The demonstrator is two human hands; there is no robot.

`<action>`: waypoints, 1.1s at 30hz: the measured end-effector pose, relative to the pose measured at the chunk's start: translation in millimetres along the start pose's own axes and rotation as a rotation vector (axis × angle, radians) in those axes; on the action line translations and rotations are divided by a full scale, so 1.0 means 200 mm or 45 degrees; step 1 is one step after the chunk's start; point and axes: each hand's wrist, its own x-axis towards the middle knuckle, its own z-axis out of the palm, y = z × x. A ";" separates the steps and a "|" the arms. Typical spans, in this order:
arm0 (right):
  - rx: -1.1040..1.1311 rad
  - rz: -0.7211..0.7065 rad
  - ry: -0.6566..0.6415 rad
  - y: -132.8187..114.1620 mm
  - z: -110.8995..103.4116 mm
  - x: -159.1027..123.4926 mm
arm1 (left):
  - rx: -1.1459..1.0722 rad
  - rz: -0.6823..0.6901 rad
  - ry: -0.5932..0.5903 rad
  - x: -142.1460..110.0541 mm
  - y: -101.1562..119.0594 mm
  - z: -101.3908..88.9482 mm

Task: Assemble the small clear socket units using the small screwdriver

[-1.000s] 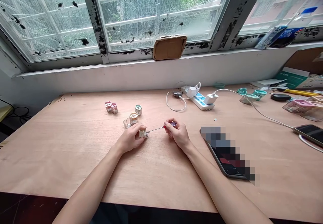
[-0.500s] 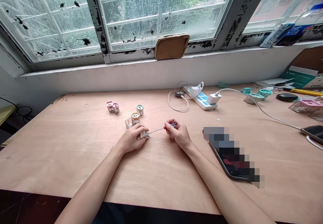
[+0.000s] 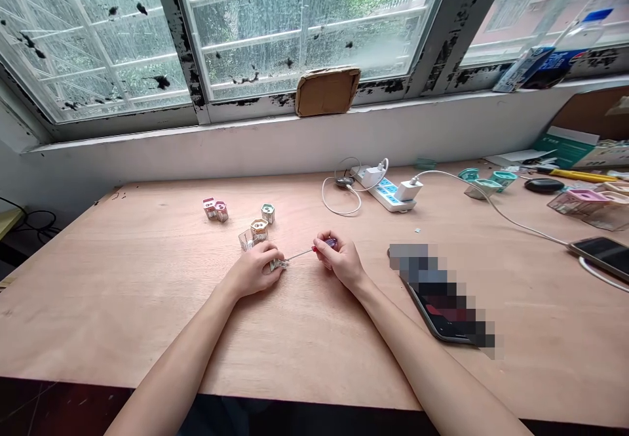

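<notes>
My left hand (image 3: 258, 267) rests on the table, its fingers closed round a small pale pencil-sharpener piece (image 3: 278, 265), mostly hidden by the fingers. A screwdriver (image 3: 301, 253) with a red and purple handle is pinched in my right hand (image 3: 339, 259). Its thin metal shaft points left, and the tip meets the piece; exact contact is too small to tell. Just beyond my left hand lie a clear plastic cup (image 3: 247, 240) and an orange-topped hexagonal sharpener (image 3: 259, 229). A green-topped sharpener (image 3: 268, 212) stands behind them, with two pink-topped sharpeners (image 3: 215, 210) farther left.
A phone (image 3: 442, 311), partly pixelated, lies right of my right forearm. Behind stands a white power strip (image 3: 390, 193) with chargers and cables. Teal cups (image 3: 484, 187), a black mouse (image 3: 544, 185), pink containers (image 3: 580, 203) and another phone (image 3: 602, 252) are at the right.
The whole view has shifted slightly, moving things a little left. The pale piece appears tilted lower under my left fingers; the screwdriver still points at it.
</notes>
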 end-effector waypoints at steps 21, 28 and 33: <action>0.000 0.012 -0.011 -0.01 0.01 0.00 | -0.010 -0.061 0.008 0.00 0.00 0.00; -0.007 0.010 -0.023 -0.02 0.00 0.01 | 0.022 -0.035 -0.055 0.00 -0.01 0.00; -0.007 -0.002 -0.024 -0.01 0.01 0.01 | 0.024 -0.028 -0.040 0.00 -0.01 0.01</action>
